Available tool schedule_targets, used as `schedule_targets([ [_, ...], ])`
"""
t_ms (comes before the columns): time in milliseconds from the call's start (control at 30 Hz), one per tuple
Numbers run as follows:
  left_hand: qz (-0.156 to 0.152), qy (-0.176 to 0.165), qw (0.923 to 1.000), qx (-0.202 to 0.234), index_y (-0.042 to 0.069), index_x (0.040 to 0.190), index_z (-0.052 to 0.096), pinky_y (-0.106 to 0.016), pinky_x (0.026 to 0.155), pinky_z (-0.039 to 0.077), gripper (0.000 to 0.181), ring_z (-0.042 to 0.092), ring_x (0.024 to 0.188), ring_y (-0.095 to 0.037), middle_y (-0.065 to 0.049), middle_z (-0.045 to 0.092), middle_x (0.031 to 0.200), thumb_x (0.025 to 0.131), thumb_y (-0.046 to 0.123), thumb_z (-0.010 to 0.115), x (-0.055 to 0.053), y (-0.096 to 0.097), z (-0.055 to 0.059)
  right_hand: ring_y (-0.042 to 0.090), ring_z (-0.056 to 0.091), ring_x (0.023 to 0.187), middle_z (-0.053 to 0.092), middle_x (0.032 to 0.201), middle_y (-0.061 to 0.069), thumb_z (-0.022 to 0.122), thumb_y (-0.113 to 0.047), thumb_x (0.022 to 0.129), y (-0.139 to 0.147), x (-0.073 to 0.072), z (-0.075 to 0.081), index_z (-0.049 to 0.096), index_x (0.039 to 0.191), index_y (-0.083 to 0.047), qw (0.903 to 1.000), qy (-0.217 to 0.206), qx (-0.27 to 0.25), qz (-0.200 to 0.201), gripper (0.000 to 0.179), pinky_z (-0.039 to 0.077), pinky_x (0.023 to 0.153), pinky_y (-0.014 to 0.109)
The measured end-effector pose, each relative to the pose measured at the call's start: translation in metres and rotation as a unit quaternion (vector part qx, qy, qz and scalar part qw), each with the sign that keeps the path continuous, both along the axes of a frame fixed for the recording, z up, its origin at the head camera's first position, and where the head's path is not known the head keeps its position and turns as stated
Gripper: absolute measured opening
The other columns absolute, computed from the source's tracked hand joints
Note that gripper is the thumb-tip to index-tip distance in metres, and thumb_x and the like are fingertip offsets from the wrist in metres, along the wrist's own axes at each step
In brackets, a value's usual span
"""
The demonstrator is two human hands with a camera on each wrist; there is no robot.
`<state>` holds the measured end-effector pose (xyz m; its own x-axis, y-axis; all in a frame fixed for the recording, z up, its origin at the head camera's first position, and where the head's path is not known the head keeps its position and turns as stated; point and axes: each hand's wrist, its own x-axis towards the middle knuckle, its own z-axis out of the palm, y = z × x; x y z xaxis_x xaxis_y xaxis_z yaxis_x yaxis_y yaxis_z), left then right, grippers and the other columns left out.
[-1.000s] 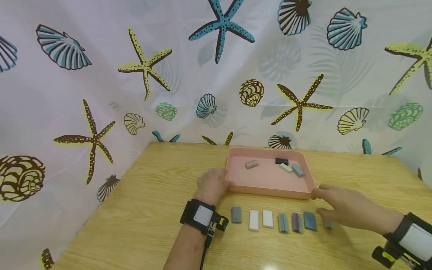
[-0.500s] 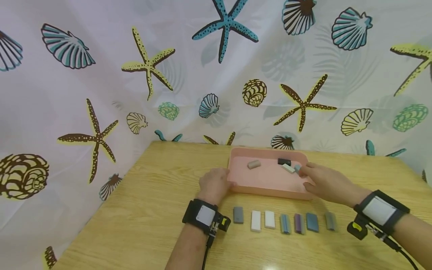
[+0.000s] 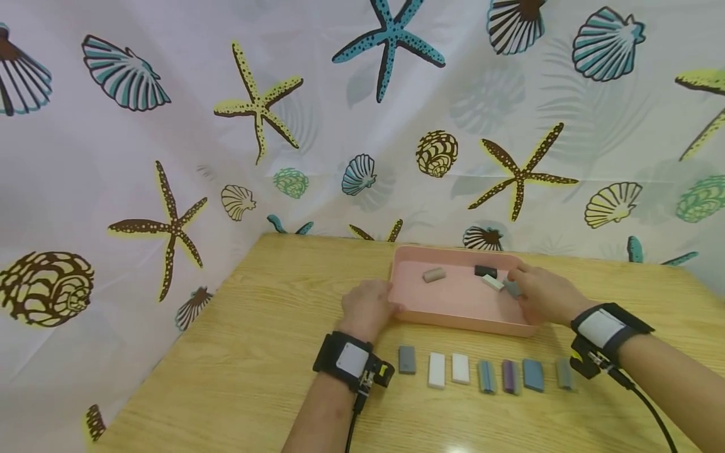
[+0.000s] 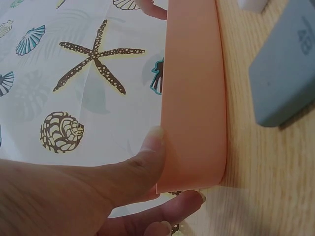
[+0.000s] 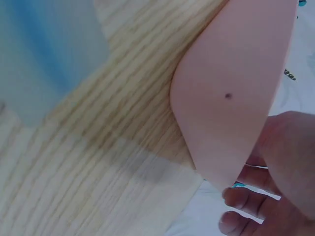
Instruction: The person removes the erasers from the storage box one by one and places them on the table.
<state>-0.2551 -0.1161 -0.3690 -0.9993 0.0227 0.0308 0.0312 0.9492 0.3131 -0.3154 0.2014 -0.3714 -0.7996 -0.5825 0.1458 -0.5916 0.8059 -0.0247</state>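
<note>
A shallow pink tray lies on the table with several small erasers inside: a beige one, a black one, a white one and a grey-blue one. My left hand grips its left end; the left wrist view puts the thumb on the rim and fingers outside the wall. At the opposite end, my right hand holds the right wall, next to the grey-blue eraser. Its fingers curl along the outside in the right wrist view, and the thumb is hidden there.
In front of the tray runs a row of erasers: a grey one marked 4B, two white, a blue-striped one, a purple-striped one, a blue one and a greyish one. A patterned curtain hangs behind the table.
My right hand has moved from above the row's right end, up and back to the tray's right wall. The left hand keeps its hold. The head view has shifted slightly.
</note>
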Motion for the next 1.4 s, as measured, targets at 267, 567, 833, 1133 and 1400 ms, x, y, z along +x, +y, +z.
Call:
schedule_targets([
  [267,0.002,0.013,0.9999,0.0,0.018,0.109,0.064,-0.031,0.053,0.041,0.039,0.051,0.066,-0.013,0.0,0.064,0.089,0.077,0.04,0.071,-0.001,0.002,0.002,0.024,0.053,0.072,0.052,0.089,0.009,0.071,0.004,0.067,0.0,-0.01,0.0,0.053,0.1,-0.001,0.999,0.029,0.033,0.007,0.038,0.045,0.056,0.036],
  [567,-0.001,0.005,1.0,0.008,0.019,0.108,0.064,-0.032,0.054,0.04,0.039,0.051,0.066,-0.013,0.002,0.061,0.083,0.077,0.04,0.071,-0.001,0.004,0.003,0.036,0.052,0.097,0.053,0.115,0.018,0.065,0.009,0.066,-0.005,-0.015,-0.001,0.055,0.112,-0.005,0.9976,0.018,0.064,-0.02,0.049,0.047,0.071,0.049],
  [833,-0.003,0.015,0.9999,-0.004,0.019,0.109,0.064,-0.031,0.053,0.041,0.039,0.051,0.065,-0.013,0.002,0.063,0.085,0.077,0.041,0.071,0.0,0.007,0.004,0.023,0.048,0.078,0.053,0.094,0.008,0.065,0.002,0.074,-0.003,-0.013,-0.007,0.055,0.105,-0.008,0.9966,0.049,0.066,0.003,0.033,0.046,0.06,0.038],
  [1133,0.004,0.012,0.9999,-0.002,0.019,0.104,0.065,-0.032,0.053,0.04,0.036,0.05,0.064,-0.013,0.003,0.06,0.078,0.076,0.04,0.071,0.0,0.005,0.004,0.027,0.055,0.089,0.053,0.106,0.012,0.065,0.005,0.072,-0.006,-0.009,-0.003,0.053,0.102,-0.008,0.9961,0.076,0.035,0.027,0.034,0.048,0.061,0.04],
  [1400,0.002,0.011,0.9999,0.002,0.019,0.109,0.064,-0.032,0.053,0.039,0.039,0.05,0.066,-0.014,0.002,0.06,0.082,0.076,0.04,0.071,0.0,-0.001,0.0,0.026,0.055,0.09,0.053,0.11,0.013,0.074,-0.004,0.067,-0.013,0.0,0.005,0.051,0.111,-0.007,0.9868,0.115,-0.023,0.112,0.049,0.049,0.061,0.036],
])
